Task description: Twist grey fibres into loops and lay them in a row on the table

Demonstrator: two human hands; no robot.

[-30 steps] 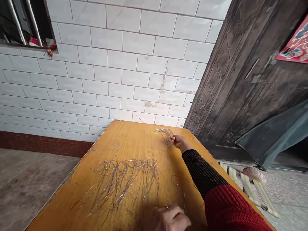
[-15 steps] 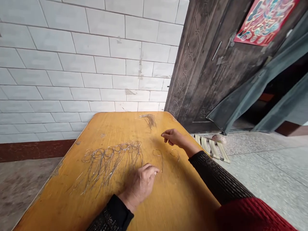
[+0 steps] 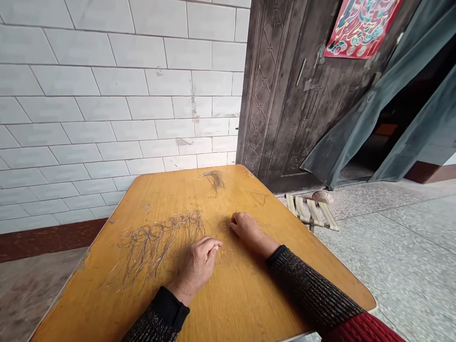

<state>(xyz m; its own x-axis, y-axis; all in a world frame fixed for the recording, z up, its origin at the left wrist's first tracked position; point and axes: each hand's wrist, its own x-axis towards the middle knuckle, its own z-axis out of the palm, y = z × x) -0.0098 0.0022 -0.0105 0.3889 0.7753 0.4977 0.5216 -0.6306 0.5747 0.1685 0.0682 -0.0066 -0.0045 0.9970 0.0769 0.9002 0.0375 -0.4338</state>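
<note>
My left hand (image 3: 197, 263) rests low over the table, thumb and forefinger pressed together; anything held between them is too small to make out. To its right, my right hand (image 3: 246, 229) is closed, with its fingertips down at a thin looped wire (image 3: 224, 225) whose tail they partly hide. Left of both hands lies a row of several thin wires (image 3: 156, 230), each with a round loop at the far end and straight tails pointing toward me. A bent wire (image 3: 259, 196) lies beyond my right hand.
A bunch of loose wires (image 3: 215, 179) lies near the far edge of the yellow wooden table (image 3: 171, 194). A white tiled wall (image 3: 135, 109) stands behind it. On the right are a dark carved door (image 3: 278, 118), a grey curtain (image 3: 351, 137) and a strapped stool (image 3: 313, 211).
My right hand has come down and toward me to the looped wire, uncovering a bent wire behind it. My left hand has shifted slightly left. The view has turned a little right.
</note>
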